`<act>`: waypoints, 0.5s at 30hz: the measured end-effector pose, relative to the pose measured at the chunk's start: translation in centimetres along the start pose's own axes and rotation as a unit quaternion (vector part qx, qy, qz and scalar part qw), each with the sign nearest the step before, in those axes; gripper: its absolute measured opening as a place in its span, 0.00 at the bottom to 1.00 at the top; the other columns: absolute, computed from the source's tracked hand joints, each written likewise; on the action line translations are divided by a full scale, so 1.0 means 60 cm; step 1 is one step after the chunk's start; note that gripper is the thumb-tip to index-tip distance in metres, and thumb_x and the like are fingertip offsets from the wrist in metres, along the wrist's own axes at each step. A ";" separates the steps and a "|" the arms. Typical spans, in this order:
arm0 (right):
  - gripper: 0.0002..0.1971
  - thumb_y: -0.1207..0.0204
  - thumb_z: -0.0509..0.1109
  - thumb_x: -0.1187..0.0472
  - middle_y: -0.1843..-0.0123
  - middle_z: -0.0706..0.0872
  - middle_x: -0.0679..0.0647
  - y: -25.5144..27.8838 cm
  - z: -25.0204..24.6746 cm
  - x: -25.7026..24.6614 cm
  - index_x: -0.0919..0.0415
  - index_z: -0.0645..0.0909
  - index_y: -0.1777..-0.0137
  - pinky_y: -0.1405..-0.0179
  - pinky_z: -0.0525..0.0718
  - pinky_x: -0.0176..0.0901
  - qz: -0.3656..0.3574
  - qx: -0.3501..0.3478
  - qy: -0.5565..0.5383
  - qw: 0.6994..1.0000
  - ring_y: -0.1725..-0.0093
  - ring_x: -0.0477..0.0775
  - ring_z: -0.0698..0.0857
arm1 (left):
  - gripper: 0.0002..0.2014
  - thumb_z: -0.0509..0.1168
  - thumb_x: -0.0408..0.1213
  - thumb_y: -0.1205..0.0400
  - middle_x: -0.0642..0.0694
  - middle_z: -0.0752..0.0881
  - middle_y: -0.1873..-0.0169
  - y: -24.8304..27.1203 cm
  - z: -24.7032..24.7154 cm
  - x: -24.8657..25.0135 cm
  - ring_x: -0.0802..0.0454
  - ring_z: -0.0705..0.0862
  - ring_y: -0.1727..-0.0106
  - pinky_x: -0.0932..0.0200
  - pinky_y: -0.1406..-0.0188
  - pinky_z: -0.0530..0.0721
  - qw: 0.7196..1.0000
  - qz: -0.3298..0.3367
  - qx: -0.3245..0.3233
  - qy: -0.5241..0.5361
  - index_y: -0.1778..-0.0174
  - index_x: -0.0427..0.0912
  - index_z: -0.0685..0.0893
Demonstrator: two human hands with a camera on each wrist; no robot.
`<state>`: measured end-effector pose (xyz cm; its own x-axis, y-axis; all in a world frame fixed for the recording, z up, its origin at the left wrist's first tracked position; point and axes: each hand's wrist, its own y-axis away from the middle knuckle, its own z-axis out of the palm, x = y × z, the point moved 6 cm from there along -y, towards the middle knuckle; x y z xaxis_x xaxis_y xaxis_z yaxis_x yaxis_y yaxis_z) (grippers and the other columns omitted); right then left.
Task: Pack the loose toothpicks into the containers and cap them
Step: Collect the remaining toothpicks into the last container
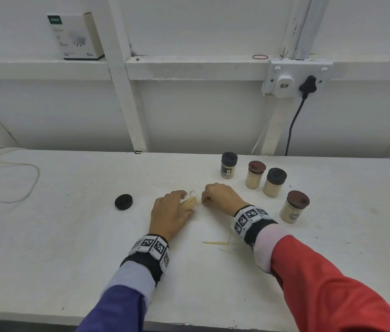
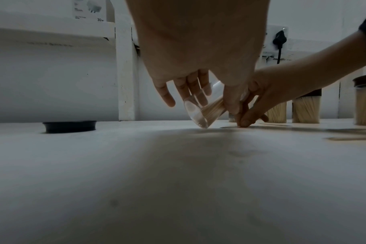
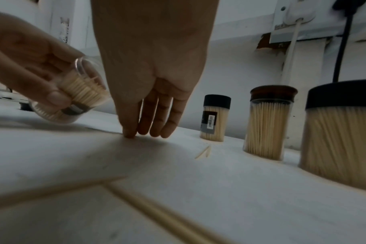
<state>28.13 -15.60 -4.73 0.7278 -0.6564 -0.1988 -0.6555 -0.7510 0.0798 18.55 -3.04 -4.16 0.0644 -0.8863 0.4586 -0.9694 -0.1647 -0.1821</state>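
My left hand (image 1: 173, 212) grips a clear open container (image 1: 193, 200) partly filled with toothpicks, tilted with its mouth toward the right hand; the same container (image 3: 77, 95) shows in the right wrist view. My right hand (image 1: 221, 197) is just right of the mouth, with its fingertips (image 3: 130, 134) touching the table. I see no toothpick between them. The container's black cap (image 1: 123, 202) lies loose to the left. A few loose toothpicks (image 1: 215, 243) lie near my right wrist. Several capped, full containers (image 1: 274, 182) stand to the right.
A white cable (image 1: 21, 185) loops across the table's left end. A wall socket with a black plug (image 1: 308, 86) hangs behind the containers. A white box (image 1: 76, 37) sits on the ledge. The table's front edge (image 1: 189, 323) is near my forearms.
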 end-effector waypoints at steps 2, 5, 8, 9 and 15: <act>0.07 0.22 0.63 0.65 0.49 0.83 0.55 0.004 -0.001 0.002 0.58 0.83 0.53 0.59 0.69 0.43 -0.004 -0.006 0.025 1.000 0.50 0.58 0.82 | 0.25 0.70 0.47 0.22 0.51 0.81 0.36 0.001 0.000 -0.001 0.48 0.78 0.35 0.56 0.34 0.65 1.000 0.002 0.001 0.003 0.30 0.44 0.75; 0.05 0.21 0.62 0.66 0.48 0.82 0.53 0.020 -0.017 0.038 0.58 0.80 0.51 0.57 0.71 0.43 0.023 -0.018 0.007 1.000 0.51 0.55 0.79 | 0.25 0.71 0.46 0.22 0.51 0.81 0.36 0.002 0.001 -0.004 0.48 0.78 0.35 0.56 0.33 0.65 1.000 -0.001 0.002 0.014 0.30 0.45 0.76; 0.06 0.23 0.65 0.68 0.53 0.83 0.53 0.040 -0.047 0.108 0.57 0.78 0.52 0.57 0.73 0.42 0.088 0.035 -0.081 0.992 0.54 0.55 0.80 | 0.25 0.70 0.46 0.22 0.51 0.81 0.35 0.001 0.004 -0.005 0.49 0.78 0.34 0.56 0.33 0.65 1.000 -0.004 -0.003 0.018 0.29 0.45 0.75; 0.07 0.23 0.65 0.69 0.56 0.82 0.53 0.048 -0.052 0.125 0.57 0.79 0.50 0.57 0.73 0.42 0.098 0.043 -0.097 0.990 0.55 0.55 0.80 | 0.25 0.70 0.47 0.22 0.51 0.81 0.35 0.001 0.005 -0.004 0.49 0.78 0.34 0.56 0.33 0.65 1.000 -0.004 -0.006 0.017 0.29 0.46 0.75; 0.21 0.26 0.63 0.76 0.53 0.87 0.54 0.072 -0.034 0.116 0.52 0.87 0.43 0.58 0.80 0.47 0.059 -0.009 -0.009 0.998 0.52 0.56 0.82 | 0.25 0.70 0.47 0.21 0.53 0.80 0.34 0.001 0.006 -0.003 0.51 0.77 0.33 0.58 0.33 0.64 1.000 -0.005 -0.014 0.014 0.29 0.47 0.74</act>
<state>30.78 -23.58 -3.80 0.6425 -0.7386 -0.2041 -0.7320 -0.6704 0.1213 18.58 -3.05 -4.53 0.0683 -0.8722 0.4843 -0.9749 -0.1614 -0.1532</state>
